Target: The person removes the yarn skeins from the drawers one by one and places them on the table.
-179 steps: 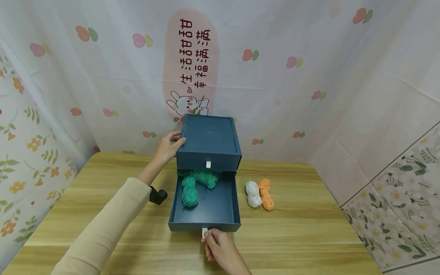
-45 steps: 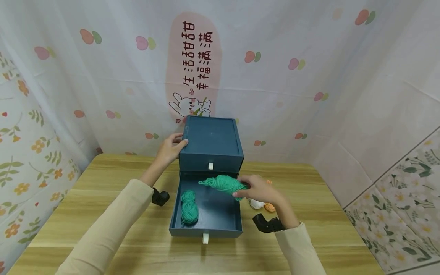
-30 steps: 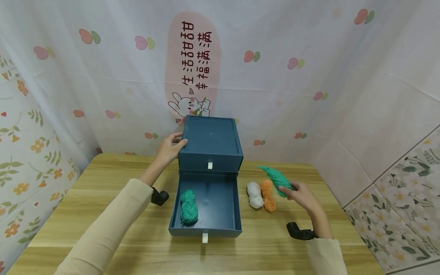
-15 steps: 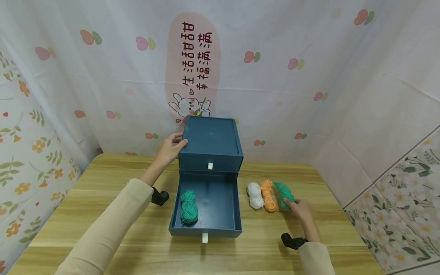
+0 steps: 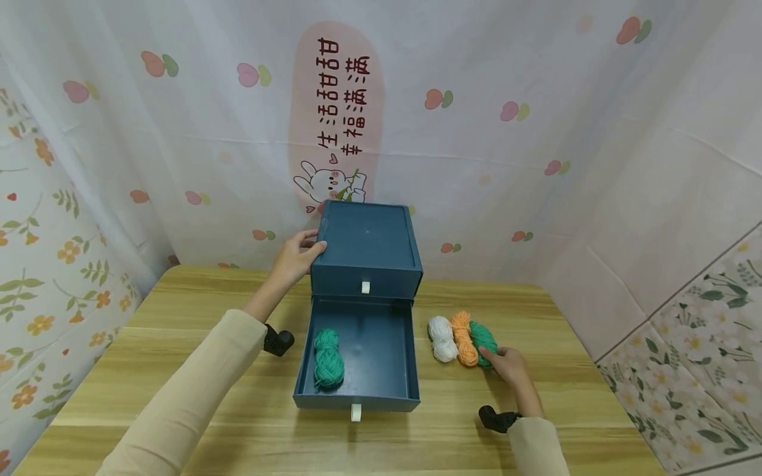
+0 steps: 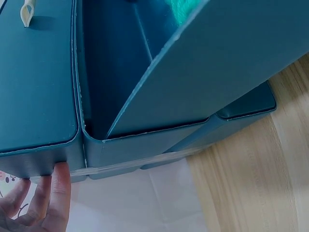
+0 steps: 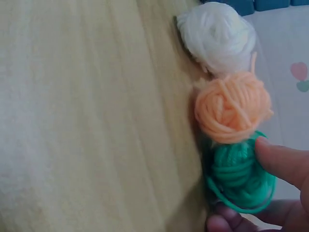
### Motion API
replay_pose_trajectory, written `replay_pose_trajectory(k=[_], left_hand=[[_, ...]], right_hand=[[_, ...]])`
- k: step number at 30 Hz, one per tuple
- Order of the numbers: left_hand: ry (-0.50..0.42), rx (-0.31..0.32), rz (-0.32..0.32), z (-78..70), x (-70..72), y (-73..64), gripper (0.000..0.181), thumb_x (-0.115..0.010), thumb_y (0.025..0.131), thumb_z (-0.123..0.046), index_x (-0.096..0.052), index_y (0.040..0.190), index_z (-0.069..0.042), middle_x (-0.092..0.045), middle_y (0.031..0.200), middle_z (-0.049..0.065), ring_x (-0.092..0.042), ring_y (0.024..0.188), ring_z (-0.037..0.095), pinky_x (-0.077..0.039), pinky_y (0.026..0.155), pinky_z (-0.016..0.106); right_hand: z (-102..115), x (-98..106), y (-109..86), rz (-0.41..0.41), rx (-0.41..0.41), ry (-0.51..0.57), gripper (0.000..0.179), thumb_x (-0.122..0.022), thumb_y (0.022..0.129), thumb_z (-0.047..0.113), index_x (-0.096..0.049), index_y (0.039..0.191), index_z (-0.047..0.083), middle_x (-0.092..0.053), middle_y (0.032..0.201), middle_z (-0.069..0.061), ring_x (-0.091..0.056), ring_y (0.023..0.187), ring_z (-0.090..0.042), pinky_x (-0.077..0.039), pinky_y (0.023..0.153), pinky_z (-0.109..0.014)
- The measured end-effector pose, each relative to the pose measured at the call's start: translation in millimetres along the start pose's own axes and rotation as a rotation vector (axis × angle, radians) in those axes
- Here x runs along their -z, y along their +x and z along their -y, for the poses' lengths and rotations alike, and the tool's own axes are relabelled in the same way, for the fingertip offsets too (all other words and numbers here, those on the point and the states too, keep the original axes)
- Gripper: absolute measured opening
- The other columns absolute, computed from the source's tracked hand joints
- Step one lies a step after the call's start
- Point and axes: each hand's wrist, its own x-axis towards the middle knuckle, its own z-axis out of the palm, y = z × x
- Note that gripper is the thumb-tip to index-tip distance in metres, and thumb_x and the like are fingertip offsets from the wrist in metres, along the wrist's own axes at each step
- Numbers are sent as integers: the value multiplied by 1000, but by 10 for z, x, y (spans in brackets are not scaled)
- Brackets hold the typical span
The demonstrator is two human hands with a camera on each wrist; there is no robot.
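My left hand [image 5: 294, 259] steadies the blue drawer cabinet [image 5: 369, 235], thumb at its top left edge. In the left wrist view, the fingers [image 6: 59, 198] lie nearly straight against its side. The lower drawer [image 5: 381, 354] is pulled out, and one green yarn skein [image 5: 328, 360] lies along its left side. On the table to the right, my right hand [image 5: 506, 363] pinches a second green yarn skein [image 7: 241, 176] between thumb and fingers. That skein lies right beside an orange yarn skein [image 7: 234, 107], with a white yarn skein [image 7: 217, 38] on the orange one's other side.
The wooden table [image 5: 226, 410] carries everything. A white pull tab [image 5: 356, 413] sticks out from the drawer's front, another [image 5: 366, 287] from the closed upper drawer. Black wrist mounts [image 5: 278, 341] are on both arms. A printed curtain [image 5: 476, 165] stands right behind the cabinet.
After letting go of the drawer tab, my right hand took one green skein from the drawer. It carried it right and set it down beside the orange skein. The left hand stayed put.
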Motion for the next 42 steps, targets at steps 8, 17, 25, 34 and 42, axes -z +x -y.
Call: replay_pose_trajectory(k=[8,17,25,34,42], left_hand=[[-4,-16,2,-12,-3,-3,54,-46,93,-34,-35,140,-10,-47,130,19,-52,112,33,-53,77,42],[10,-13,0,-6,1,12,54,-47,93,-35,-35,139,-11,-49,130,18,-54,109,33,-52,78,43],[0,-13,-6,-6,-3,14,54,-47,92,-36,-36,139,-13,-49,129,17,-56,105,33,-52,79,45],[0,-1,0,9,-1,11,54,-47,92,-36,-35,140,-12,-48,130,18,-54,110,33,-53,79,42],[-2,-1,-6,4,-1,-5,54,-47,92,-36,-36,139,-13,-48,130,18,-55,106,34,-52,79,44]], right_hand=[[222,177,-139,71,42,-114,68,-48,92,35,-31,131,-18,-40,126,-39,-44,111,-50,-43,88,-53],[895,381,-403,14,273,-136,56,-50,91,37,-45,129,-4,-48,125,-29,-48,111,-42,-45,84,-50],[1608,375,-754,149,522,-35,37,-54,90,32,-60,116,6,-62,113,-14,-58,103,-27,-49,85,-39],[2157,-74,-760,514,722,-91,30,-57,89,24,-61,115,9,-63,110,-7,-59,95,-16,-50,81,-29],[2303,-607,-646,690,654,-197,36,-60,86,24,-59,115,4,-64,104,-8,-60,90,-19,-50,76,-28]])
